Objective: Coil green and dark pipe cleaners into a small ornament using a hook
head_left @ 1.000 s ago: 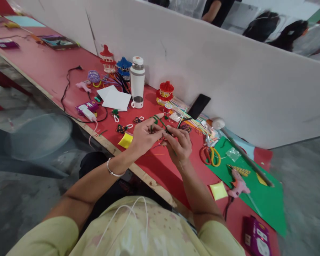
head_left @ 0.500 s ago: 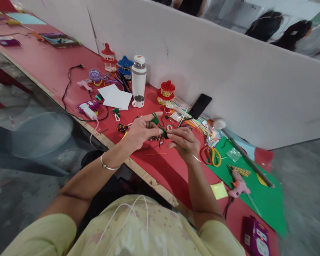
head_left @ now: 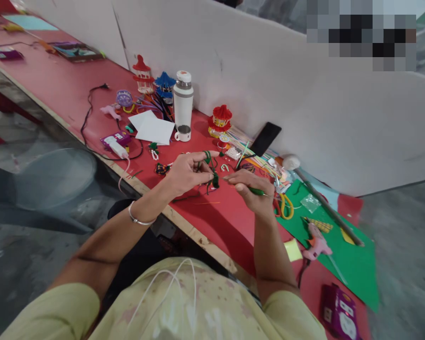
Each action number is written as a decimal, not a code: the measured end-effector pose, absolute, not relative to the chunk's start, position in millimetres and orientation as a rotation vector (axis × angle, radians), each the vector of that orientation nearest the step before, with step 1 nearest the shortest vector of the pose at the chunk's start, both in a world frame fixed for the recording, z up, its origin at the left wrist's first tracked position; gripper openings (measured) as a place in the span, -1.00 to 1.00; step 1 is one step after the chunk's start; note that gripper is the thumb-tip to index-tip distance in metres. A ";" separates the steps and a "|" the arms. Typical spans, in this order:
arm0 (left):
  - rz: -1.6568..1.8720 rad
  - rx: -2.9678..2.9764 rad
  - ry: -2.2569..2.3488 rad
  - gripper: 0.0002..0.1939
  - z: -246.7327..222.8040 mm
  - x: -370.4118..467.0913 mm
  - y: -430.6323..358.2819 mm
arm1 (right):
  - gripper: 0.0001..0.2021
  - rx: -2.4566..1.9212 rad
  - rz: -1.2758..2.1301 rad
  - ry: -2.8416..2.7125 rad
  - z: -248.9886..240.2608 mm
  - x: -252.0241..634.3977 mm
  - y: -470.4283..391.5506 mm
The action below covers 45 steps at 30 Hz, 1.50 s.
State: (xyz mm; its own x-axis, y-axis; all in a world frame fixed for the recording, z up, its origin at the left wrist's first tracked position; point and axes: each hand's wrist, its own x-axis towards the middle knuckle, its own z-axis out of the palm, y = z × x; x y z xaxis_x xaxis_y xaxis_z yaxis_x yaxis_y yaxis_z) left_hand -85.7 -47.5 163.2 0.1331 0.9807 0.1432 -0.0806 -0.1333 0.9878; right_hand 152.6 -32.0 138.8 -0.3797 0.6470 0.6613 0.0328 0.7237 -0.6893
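My left hand point(head_left: 188, 174) pinches a small dark green crochet piece point(head_left: 216, 180) between thumb and fingers. Green yarn point(head_left: 208, 157) loops around its raised index finger. To the right, my right hand point(head_left: 252, 190) is closed around a crochet hook point(head_left: 257, 191) with a green grip. The hook's tip points left toward the crochet piece, with a small gap between them. Beneath my hands on the red table lie a small white beaded loop point(head_left: 225, 167) and dark multicoloured pieces, partly hidden by my left hand.
A white bottle point(head_left: 183, 106) stands behind white cards point(head_left: 155, 130). Along the wall are a red lantern-like craft point(head_left: 220, 119) and a leaning phone point(head_left: 267, 139). Scissors point(head_left: 287, 207), a pink glue gun point(head_left: 317, 243) on green sheet and a purple box point(head_left: 341, 311) lie right. A cord crosses the left.
My right hand has drawn back to the right, away from the crochet piece, and the hook's green grip now shows. My left hand keeps its hold, nearly still.
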 end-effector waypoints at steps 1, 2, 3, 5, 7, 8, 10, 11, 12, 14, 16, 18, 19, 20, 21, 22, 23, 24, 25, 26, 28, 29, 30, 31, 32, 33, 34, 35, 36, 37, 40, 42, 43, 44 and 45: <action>1.234 1.312 0.965 -0.30 164.1 -85.2 -48.1 | -0.86 -0.550 0.808 -1.793 134.8 151.6 -31.8; 1.233 1.302 0.944 -0.31 164.7 -84.2 -48.6 | -0.83 -0.562 0.891 -1.715 129.6 149.5 -31.2; 1.235 1.293 0.922 -0.32 164.8 -82.4 -49.1 | -0.78 -0.569 0.961 -1.637 123.8 146.3 -30.3; 1.260 1.269 0.890 -0.35 163.5 -76.9 -49.7 | -0.63 -0.572 1.039 -1.515 112.3 137.6 -28.5; 1.294 1.229 0.871 -0.39 160.0 -70.0 -50.0 | -0.56 -0.596 0.940 -1.490 104.2 128.7 -27.7; 1.302 1.206 0.867 -0.41 157.9 -66.7 -50.2 | -0.58 -0.599 0.858 -1.511 102.2 125.2 -27.8; 1.308 1.166 0.856 -0.39 154.4 -62.1 -50.9 | -0.65 -0.574 0.701 -1.585 101.8 121.5 -28.5; 1.315 1.159 0.865 -0.37 153.4 -61.1 -51.3 | -0.68 -0.559 0.645 -1.615 102.8 121.2 -28.8; 1.324 1.154 0.876 -0.35 152.9 -60.8 -51.6 | -0.69 -0.549 0.608 -1.638 104.2 121.7 -29.0; 1.331 1.157 0.887 -0.31 152.9 -62.0 -51.5 | -0.70 -0.557 0.574 -1.650 107.0 123.7 -28.9; 1.334 1.157 0.869 -0.28 152.3 -63.7 -49.7 | -0.68 -0.582 0.562 -1.639 108.7 125.2 -28.6; 1.366 1.156 0.847 -0.28 150.1 -64.5 -46.2 | -0.70 -0.574 0.569 -1.634 109.4 125.0 -29.1; 1.387 1.157 0.843 -0.28 148.6 -64.6 -44.3 | -0.72 -0.561 0.579 -1.630 109.7 124.3 -29.8; 1.403 1.160 0.844 -0.28 147.2 -64.5 -42.5 | -0.74 -0.547 0.592 -1.627 110.0 123.4 -30.8; 1.409 1.165 0.850 -0.27 146.1 -64.4 -41.0 | -0.76 -0.536 0.606 -1.621 110.4 122.4 -32.0; 1.403 1.172 0.858 -0.26 145.6 -64.5 -40.0 | -0.77 -0.529 0.619 -1.615 110.9 121.4 -33.3; 1.392 1.179 0.867 -0.24 145.6 -64.8 -39.5 | -0.78 -0.530 0.631 -1.607 111.6 120.5 -34.6; 1.379 1.185 0.871 -0.23 146.2 -65.4 -39.5 | -0.78 -0.539 0.640 -1.596 112.3 119.8 -35.9; 1.365 1.188 0.871 -0.22 147.2 -66.3 -39.8 | -0.77 -0.556 0.649 -1.583 113.2 119.1 -37.1; 1.352 1.186 0.866 -0.21 148.2 -67.3 -40.4 | -0.74 -0.581 0.657 -1.572 113.9 118.6 -38.0; 1.333 1.181 0.853 -0.20 150.0 -69.8 -41.9 | -0.64 -0.646 0.679 -1.558 114.9 118.1 -38.9; 1.325 1.183 0.849 -0.20 150.4 -71.0 -42.6 | -0.59 -0.674 0.692 -1.554 114.9 118.1 -38.7; 1.319 1.190 0.847 -0.19 150.4 -72.1 -43.2 | -0.55 -0.689 0.706 -1.549 114.4 118.4 -38.2; 1.314 1.200 0.847 -0.19 150.2 -72.9 -43.6 | -0.54 -0.689 0.720 -1.541 113.4 118.9 -37.3; 1.315 1.207 0.850 -0.19 149.7 -73.5 -43.9 | -0.55 -0.679 0.732 -1.532 112.0 119.5 -36.2; 1.318 1.209 0.854 -0.20 149.2 -73.8 -44.0 | -0.57 -0.665 0.740 -1.524 110.4 120.2 -35.0; 1.328 1.204 0.858 -0.21 148.7 -73.7 -44.1 | -0.59 -0.655 0.744 -1.520 108.7 121.0 -33.8; 1.339 1.193 0.863 -0.22 148.3 -73.3 -44.0 | -0.59 -0.654 0.745 -1.520 107.1 121.6 -32.9; 1.348 1.180 0.865 -0.23 148.0 -72.7 -44.0 | -0.59 -0.660 0.746 -1.520 105.9 122.0 -32.3; 1.357 1.167 0.865 -0.25 147.9 -72.0 -43.9 | -0.58 -0.670 0.747 -1.517 105.0 122.1 -31.9; 1.373 1.133 0.858 -0.26 148.2 -69.3 -44.3 | -0.57 -0.686 0.737 -1.497 104.9 120.6 -32.6; 1.388 1.103 0.855 -0.25 148.9 -67.3 -44.9 | -0.58 -0.686 0.717 -1.486 105.9 118.8 -34.0; 1.396 1.085 0.854 -0.24 149.3 -66.3 -45.3 | -0.59 -0.682 0.706 -1.481 106.5 118.0 -34.8; 1.404 1.069 0.854 -0.23 149.7 -65.3 -45.8 | -0.61 -0.675 0.697 -1.477 107.1 117.4 -35.6; 1.413 1.056 0.858 -0.21 150.2 -64.3 -46.3 | -0.64 -0.667 0.687 -1.475 107.8 117.0 -36.4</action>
State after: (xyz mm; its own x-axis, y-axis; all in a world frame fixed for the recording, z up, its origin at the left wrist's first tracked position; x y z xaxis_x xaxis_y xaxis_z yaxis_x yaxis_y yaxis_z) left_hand -64.3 -46.3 150.2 0.0191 0.9911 0.1317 -0.3407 -0.1174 0.9328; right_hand 117.0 -36.4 107.8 -0.0165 0.7615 0.6480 -0.0063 0.6480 -0.7617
